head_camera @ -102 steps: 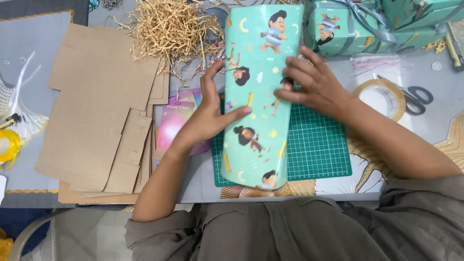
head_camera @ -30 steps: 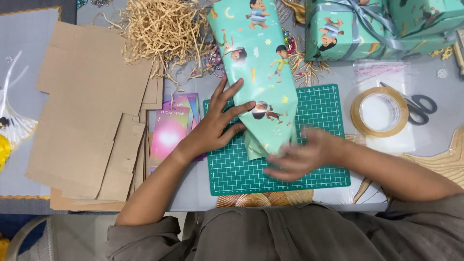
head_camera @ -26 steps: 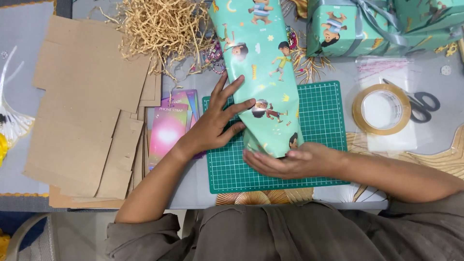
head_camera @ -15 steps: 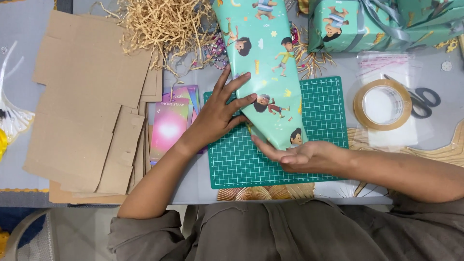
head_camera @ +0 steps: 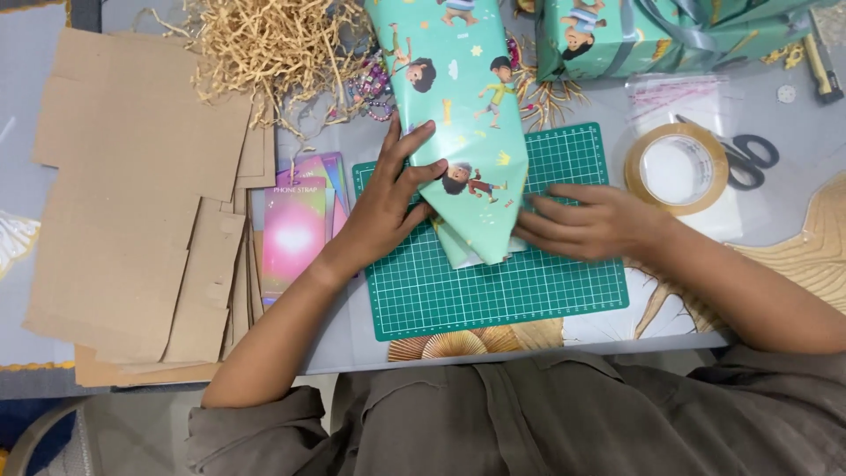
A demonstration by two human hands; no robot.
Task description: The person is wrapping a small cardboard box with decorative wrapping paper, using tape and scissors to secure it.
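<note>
I see my left hand [head_camera: 388, 207] spread flat on the teal wrapped parcel [head_camera: 458, 132], which lies across the far edge of the green cutting mat [head_camera: 502, 291], my right hand [head_camera: 586, 220] pressing fingers flat against its folded near end.

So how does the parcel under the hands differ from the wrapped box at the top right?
The parcel is unfinished, its near end loose and open under the left hand and right hand; the wrapped box is closed. The box carries a grey ribbon; the parcel has none. Both wear the same mint cartoon paper.
</note>
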